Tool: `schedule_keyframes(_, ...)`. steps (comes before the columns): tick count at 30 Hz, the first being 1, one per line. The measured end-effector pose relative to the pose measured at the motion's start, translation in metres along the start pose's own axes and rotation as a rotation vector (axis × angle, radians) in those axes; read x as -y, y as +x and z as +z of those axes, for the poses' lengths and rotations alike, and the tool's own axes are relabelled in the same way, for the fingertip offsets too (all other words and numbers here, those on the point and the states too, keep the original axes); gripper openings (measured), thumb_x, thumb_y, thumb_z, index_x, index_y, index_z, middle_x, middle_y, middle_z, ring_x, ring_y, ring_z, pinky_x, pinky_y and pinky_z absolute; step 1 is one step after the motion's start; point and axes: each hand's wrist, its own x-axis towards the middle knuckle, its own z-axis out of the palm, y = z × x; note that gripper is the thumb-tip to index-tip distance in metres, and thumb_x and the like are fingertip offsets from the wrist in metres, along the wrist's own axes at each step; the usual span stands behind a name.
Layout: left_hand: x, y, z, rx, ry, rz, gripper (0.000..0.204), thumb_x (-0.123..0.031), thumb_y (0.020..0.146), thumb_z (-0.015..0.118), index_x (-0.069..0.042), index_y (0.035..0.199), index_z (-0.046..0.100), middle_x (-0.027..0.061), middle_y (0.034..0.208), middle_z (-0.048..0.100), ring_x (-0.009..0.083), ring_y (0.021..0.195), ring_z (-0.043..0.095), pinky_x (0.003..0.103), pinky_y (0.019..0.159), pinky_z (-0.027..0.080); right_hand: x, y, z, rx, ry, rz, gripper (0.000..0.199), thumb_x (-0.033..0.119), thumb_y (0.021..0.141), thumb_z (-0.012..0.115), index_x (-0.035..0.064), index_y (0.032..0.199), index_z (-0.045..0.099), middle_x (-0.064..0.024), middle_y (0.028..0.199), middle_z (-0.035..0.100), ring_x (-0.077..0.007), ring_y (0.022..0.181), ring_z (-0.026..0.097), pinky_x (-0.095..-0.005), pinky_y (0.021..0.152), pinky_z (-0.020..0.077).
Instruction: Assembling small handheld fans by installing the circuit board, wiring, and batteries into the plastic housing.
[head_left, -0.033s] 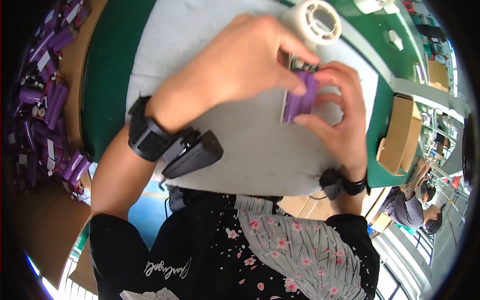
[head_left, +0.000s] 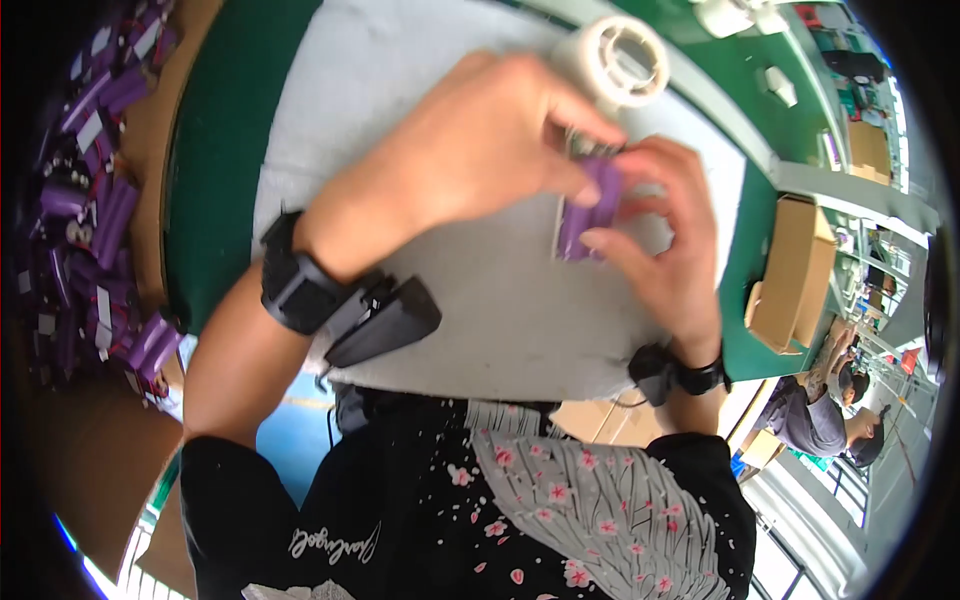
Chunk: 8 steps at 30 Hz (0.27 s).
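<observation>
A purple-wrapped battery pack [head_left: 577, 222] stands out over the pale grey mat, held between my two hands. At its far end a small circuit board [head_left: 580, 146] shows in part, blurred and half covered by fingers. My left hand [head_left: 490, 140] reaches in from the left, closed on the pack's far part with the thumb on its upper face. From the right, my right hand [head_left: 672, 215] grips the pack's right side, its thumb near the close end and its fingers further up. Whether the pack touches the mat is hard to tell.
A white tape roll [head_left: 625, 65] stands just beyond my hands. The grey mat [head_left: 500, 300] covers the green table. Many purple battery packs [head_left: 115, 215] with wires lie in a carton at left. An open cardboard box [head_left: 793, 270] sits at right; another person [head_left: 812, 415] is farther off.
The whole view has shifted slightly, so hands, pack and tape roll all appear a little lower and further left. Both hands keep their hold on the battery pack.
</observation>
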Motion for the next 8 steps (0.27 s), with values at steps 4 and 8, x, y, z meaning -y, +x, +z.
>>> schedule_keyframes(4,0.008,-0.001,0.002,-0.026,-0.002,-0.035,0.037,-0.018,0.067,0.080,-0.013,0.103,0.074,0.0150,0.081,0.070,0.0236,0.067,0.067,0.033,0.069,0.052,-0.011,0.002,0.011,-0.034,-0.034,-0.029,0.046,0.005,0.070,0.081,0.0076,0.113,0.065,-0.0089,0.114,0.053,-0.0196,0.089,0.062,-0.0292,0.073,0.0546)
schedule_keyframes(8,-0.013,-0.001,0.005,0.007,0.152,-0.033,0.040,-0.021,0.066,0.082,-0.012,0.103,0.074,0.0153,0.085,0.070,0.0226,0.070,0.067,0.032,0.070,0.053,-0.008,0.002,0.003,0.007,0.041,-0.043,0.037,0.007,0.074,0.080,0.0075,0.110,0.069,-0.0085,0.111,0.055,-0.0201,0.084,0.062,-0.0274,0.072,0.0537)
